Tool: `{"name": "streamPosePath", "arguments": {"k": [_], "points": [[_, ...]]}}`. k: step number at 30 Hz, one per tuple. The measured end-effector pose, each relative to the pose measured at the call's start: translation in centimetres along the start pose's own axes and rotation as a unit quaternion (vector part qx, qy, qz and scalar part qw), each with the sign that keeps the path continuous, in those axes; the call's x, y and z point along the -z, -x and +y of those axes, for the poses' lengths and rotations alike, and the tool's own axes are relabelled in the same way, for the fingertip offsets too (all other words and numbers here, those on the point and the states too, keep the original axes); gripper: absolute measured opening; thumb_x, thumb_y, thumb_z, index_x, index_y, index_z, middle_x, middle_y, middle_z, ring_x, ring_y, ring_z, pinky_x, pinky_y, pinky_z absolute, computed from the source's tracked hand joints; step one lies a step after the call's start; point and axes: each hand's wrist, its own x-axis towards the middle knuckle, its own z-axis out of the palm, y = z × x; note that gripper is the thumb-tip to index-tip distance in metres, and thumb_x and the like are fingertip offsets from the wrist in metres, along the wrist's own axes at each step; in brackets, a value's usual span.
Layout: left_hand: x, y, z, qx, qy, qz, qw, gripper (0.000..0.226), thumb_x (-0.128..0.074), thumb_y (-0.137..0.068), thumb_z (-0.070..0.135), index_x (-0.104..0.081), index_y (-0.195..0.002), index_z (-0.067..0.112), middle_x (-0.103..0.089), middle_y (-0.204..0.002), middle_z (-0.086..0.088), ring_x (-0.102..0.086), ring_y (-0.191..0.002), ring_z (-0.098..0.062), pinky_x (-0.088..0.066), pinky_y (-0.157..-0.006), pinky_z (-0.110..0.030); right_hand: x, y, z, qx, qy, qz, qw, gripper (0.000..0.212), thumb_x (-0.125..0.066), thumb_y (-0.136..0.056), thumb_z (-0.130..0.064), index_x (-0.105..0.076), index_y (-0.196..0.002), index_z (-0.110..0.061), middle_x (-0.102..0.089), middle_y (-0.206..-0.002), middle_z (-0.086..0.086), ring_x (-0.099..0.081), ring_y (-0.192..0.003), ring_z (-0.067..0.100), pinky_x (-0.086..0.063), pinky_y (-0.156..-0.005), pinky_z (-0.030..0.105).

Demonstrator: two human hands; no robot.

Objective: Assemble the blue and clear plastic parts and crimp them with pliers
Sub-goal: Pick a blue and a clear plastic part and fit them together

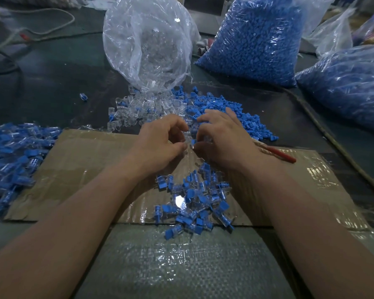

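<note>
My left hand (160, 140) and my right hand (221, 137) meet fingertip to fingertip over the cardboard sheet (91, 160). The left fingers pinch a clear plastic part (185, 138); the right fingers pinch a small blue part (193, 141) against it. Loose clear parts (136, 108) lie just beyond the left hand, and loose blue parts (246, 117) beyond the right. A heap of joined blue-and-clear pieces (194, 199) sits between my wrists. The red handle of the pliers (281, 155) pokes out to the right of my right wrist.
A clear bag (147, 39) spills clear parts at the back. Two bags of blue parts (259, 39) (345, 87) stand back right. Another pile of joined pieces (13, 160) lies at the left. A cable (333, 139) runs along the right.
</note>
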Motion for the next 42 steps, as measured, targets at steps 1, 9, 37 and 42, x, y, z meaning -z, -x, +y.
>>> {"name": "streamPosePath", "arguments": {"k": [1, 9, 37, 42], "points": [[0.0, 0.0, 0.0, 0.002, 0.004, -0.003, 1.0, 0.026, -0.071, -0.077, 0.006, -0.058, -0.095, 0.019, -0.059, -0.076, 0.012, -0.057, -0.072, 0.001, -0.045, -0.069, -0.007, 0.0, 0.4, -0.1, -0.007, -0.028, 0.039, 0.999, 0.014, -0.059, -0.087, -0.031, -0.06, -0.087, -0.017, -0.057, -0.111, -0.001, -0.044, -0.114, 0.017, -0.024, -0.099, 0.029], [0.1, 0.2, 0.5, 0.049, 0.059, -0.004, 0.997, 0.026, -0.075, -0.072, 0.007, -0.059, -0.077, 0.027, -0.061, -0.074, 0.009, -0.058, -0.066, 0.001, -0.047, -0.064, -0.006, 0.6, 2.1, -1.0, -0.091, -0.309, 0.144, 0.936, 0.024, -0.068, -0.08, -0.011, -0.062, -0.103, -0.018, -0.052, -0.078, -0.02, -0.053, -0.075, -0.007, -0.043, -0.074, 0.004], [-0.1, 0.4, 1.2, 0.028, 0.098, 0.036, 0.994, 0.024, -0.074, -0.072, 0.001, -0.059, -0.072, 0.021, -0.063, -0.071, 0.002, -0.06, -0.061, -0.006, -0.052, -0.061, -0.019, 0.6, 2.1, -3.2, -0.156, -0.443, 0.122, 0.874, 0.014, -0.068, -0.081, -0.017, -0.062, -0.073, -0.026, -0.067, -0.07, -0.003, -0.066, -0.065, 0.013, -0.057, -0.063, 0.027], [0.0, 0.5, 1.3, 0.015, 0.085, 0.039, 0.996, 0.025, -0.072, -0.073, 0.001, -0.059, -0.073, 0.022, -0.062, -0.072, 0.003, -0.06, -0.064, -0.008, -0.051, -0.062, -0.017, 0.7, 2.2, -3.3, -0.149, -0.402, 0.13, 0.894, 0.017, -0.064, -0.084, -0.016, -0.061, -0.071, -0.026, -0.065, -0.068, -0.003, -0.065, -0.065, 0.017, -0.056, -0.063, 0.035]]}}
